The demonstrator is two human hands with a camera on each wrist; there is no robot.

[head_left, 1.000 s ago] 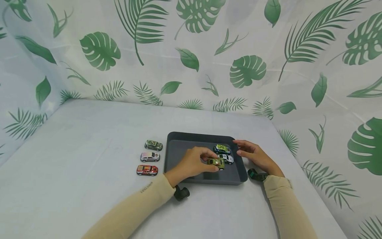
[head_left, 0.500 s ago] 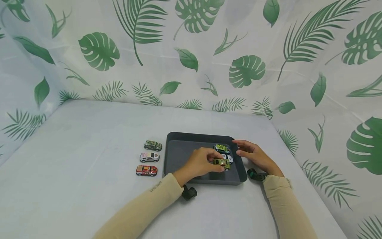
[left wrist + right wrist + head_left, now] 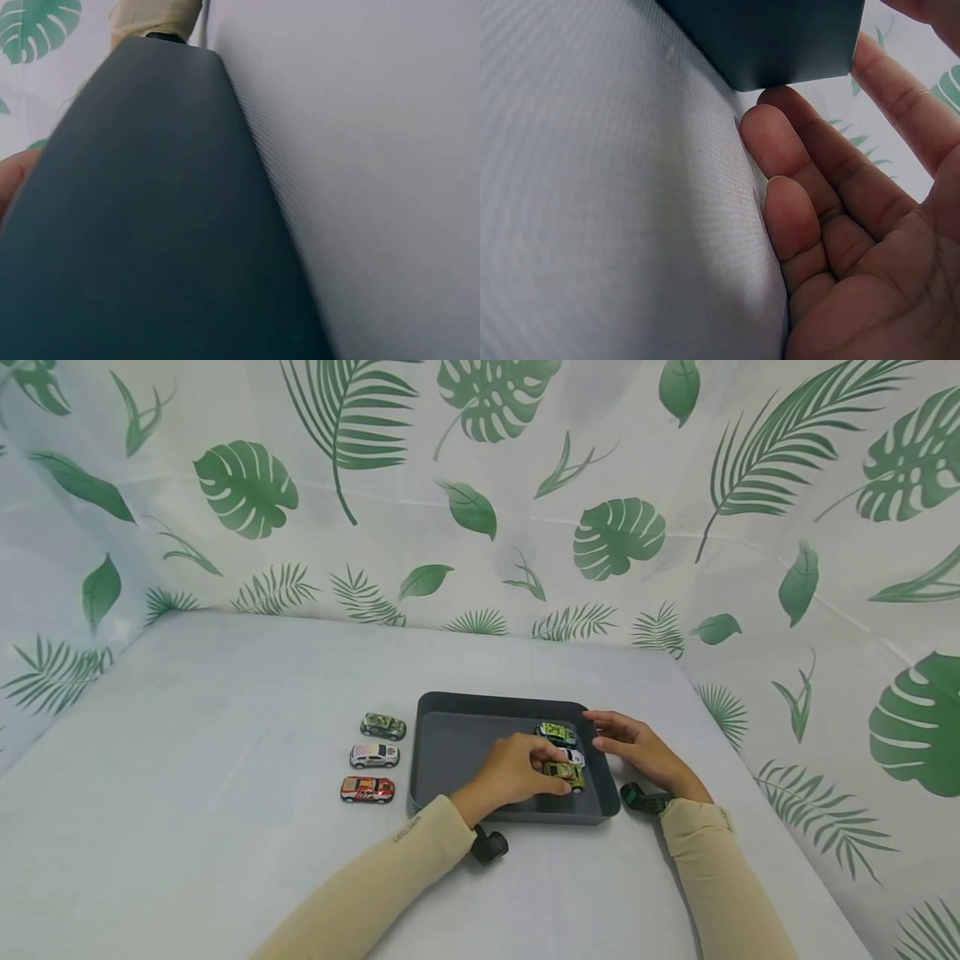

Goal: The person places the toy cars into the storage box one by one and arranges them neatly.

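Olive car: inside the tray at its 4 o'clock; whether its wheels touch the floor cannot be told.
Left hand (image 3: 513, 771): thumb and fingers pinch the olive car (image 3: 566, 774) across its flanks, a grip that likely keeps it level and its nose free.
White car (image 3: 576, 757): just off the olive car's 1 o'clock, partly hidden by fingers.
Lime car (image 3: 557, 733): at the white car's 11 o'clock; sideways parking probably makes the column compact.
Tray (image 3: 457, 739): flat on the table (image 3: 247, 860).
Right hand (image 3: 645, 752): at the tray's 3 o'clock wall, fingers loosely spread, gripping nothing, perhaps steadying it.
Camo car (image 3: 383, 726), silver car (image 3: 375, 756), red car (image 3: 367, 789): lined up outside, at 9 o'clock, presumably spaced for easy grasping.
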